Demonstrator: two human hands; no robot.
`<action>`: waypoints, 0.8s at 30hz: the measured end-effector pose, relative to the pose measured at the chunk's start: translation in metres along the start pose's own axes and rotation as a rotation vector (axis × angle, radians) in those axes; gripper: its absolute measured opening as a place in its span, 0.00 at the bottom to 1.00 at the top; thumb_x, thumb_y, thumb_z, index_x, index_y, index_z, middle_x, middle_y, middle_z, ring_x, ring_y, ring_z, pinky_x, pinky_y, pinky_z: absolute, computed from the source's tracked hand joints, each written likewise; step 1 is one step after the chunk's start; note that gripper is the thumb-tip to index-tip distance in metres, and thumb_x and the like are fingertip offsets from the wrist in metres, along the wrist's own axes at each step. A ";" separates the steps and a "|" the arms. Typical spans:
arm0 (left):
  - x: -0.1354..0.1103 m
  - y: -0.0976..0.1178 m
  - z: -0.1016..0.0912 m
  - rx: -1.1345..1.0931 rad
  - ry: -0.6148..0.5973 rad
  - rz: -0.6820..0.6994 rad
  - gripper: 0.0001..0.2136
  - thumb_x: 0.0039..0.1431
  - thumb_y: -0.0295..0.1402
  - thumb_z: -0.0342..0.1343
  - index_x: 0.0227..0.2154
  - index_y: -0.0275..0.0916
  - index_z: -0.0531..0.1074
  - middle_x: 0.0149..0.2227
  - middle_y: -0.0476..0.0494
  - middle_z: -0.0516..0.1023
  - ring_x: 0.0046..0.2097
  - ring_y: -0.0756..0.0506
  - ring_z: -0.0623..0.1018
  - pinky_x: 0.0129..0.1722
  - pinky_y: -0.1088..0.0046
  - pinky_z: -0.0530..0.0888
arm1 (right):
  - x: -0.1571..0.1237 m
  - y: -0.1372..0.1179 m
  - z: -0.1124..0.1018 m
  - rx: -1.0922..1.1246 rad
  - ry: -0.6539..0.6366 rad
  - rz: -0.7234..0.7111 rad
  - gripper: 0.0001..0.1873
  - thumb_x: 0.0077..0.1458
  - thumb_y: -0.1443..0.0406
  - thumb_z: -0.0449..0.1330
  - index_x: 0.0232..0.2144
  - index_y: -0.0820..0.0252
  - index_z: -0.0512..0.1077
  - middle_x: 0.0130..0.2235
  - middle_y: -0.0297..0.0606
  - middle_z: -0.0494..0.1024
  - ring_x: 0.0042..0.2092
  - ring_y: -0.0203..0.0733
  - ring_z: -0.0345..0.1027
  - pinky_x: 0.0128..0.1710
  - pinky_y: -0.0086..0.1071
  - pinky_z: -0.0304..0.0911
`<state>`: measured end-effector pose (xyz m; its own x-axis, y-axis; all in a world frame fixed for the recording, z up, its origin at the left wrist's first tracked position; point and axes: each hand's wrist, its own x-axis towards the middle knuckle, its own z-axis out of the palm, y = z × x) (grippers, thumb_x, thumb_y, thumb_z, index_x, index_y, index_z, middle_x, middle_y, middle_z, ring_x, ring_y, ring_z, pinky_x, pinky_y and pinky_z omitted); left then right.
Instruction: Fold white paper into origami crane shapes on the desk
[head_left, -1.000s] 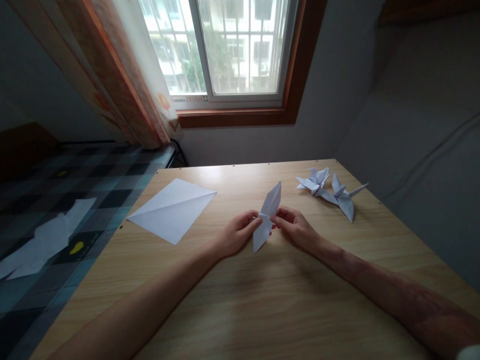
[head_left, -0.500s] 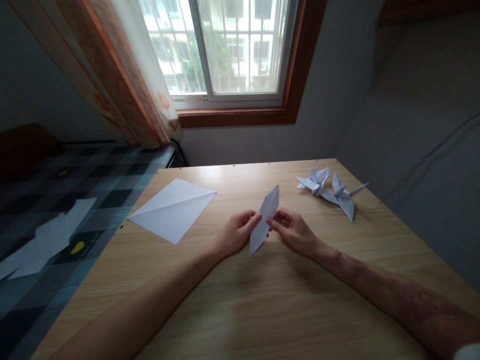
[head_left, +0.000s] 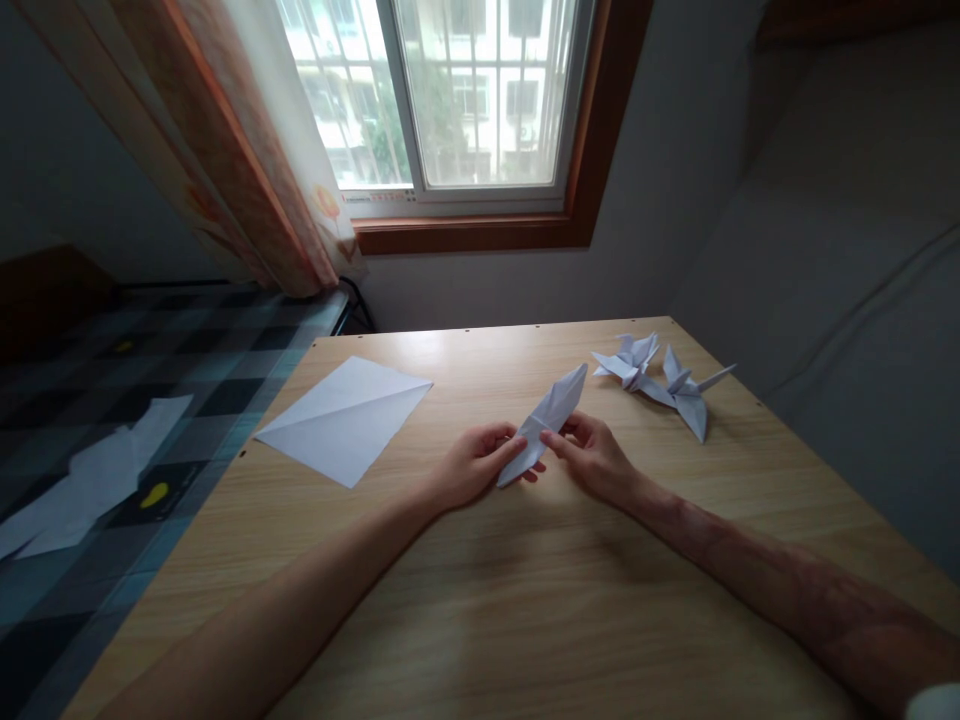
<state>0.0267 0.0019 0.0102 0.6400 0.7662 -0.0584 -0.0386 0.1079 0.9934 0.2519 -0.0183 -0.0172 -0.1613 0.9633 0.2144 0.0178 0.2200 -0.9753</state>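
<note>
Between my hands, above the middle of the table, is a folded piece of white paper (head_left: pixel 546 418), long and pointed, slanting up to the right. My left hand (head_left: pixel 478 464) pinches its lower left part, thumb on top. My right hand (head_left: pixel 590 452) grips its right edge near the middle, its thumb on the front and the other fingers partly hidden behind. A creased sheet of white paper (head_left: pixel 346 422) lies flat to the left of my left hand. Two folded paper cranes (head_left: pixel 628 362) (head_left: pixel 685 392) sit close together beyond my right hand.
The wooden table (head_left: pixel 480 620) reaches toward the wall under a window (head_left: pixel 487 100). Left of it stands a bed with a checked cover (head_left: pixel 247 330), where torn white paper (head_left: pixel 105 475) lies. A patterned curtain (head_left: pixel 247 150) hangs beside the window.
The folded paper has tilted clockwise, its upper tip moving right and its lower end rising. My right thumb has shifted slightly right on it. The sheet and cranes stay put.
</note>
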 end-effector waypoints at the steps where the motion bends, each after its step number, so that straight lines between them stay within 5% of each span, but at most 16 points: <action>1: 0.000 0.001 0.000 -0.017 -0.013 -0.010 0.25 0.67 0.54 0.65 0.47 0.32 0.78 0.43 0.30 0.88 0.42 0.40 0.87 0.40 0.69 0.79 | 0.001 0.000 -0.001 0.002 0.026 -0.007 0.20 0.62 0.48 0.70 0.37 0.60 0.80 0.37 0.41 0.84 0.39 0.47 0.77 0.41 0.38 0.72; 8: -0.003 0.005 -0.004 -0.039 -0.030 -0.031 0.25 0.68 0.54 0.64 0.46 0.31 0.79 0.47 0.27 0.87 0.39 0.41 0.87 0.33 0.74 0.75 | 0.002 -0.004 0.001 0.133 -0.068 0.016 0.20 0.63 0.48 0.70 0.37 0.59 0.77 0.34 0.37 0.80 0.33 0.41 0.71 0.35 0.34 0.68; 15: -0.002 0.002 -0.007 0.070 -0.056 -0.034 0.25 0.64 0.53 0.68 0.48 0.33 0.80 0.47 0.30 0.88 0.36 0.44 0.87 0.34 0.72 0.80 | 0.002 -0.006 -0.001 0.068 0.125 -0.027 0.19 0.61 0.49 0.71 0.33 0.58 0.76 0.28 0.33 0.73 0.28 0.37 0.63 0.28 0.33 0.60; 24: 0.003 -0.001 -0.005 0.045 0.011 -0.096 0.27 0.60 0.58 0.69 0.35 0.32 0.78 0.36 0.33 0.88 0.31 0.45 0.86 0.30 0.73 0.81 | 0.004 -0.002 -0.004 0.077 0.258 -0.071 0.17 0.62 0.53 0.71 0.30 0.56 0.72 0.25 0.29 0.70 0.28 0.37 0.62 0.30 0.33 0.58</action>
<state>0.0252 0.0072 0.0084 0.6305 0.7607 -0.1546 0.0571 0.1531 0.9866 0.2548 -0.0141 -0.0147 0.0977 0.9552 0.2793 -0.0609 0.2858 -0.9563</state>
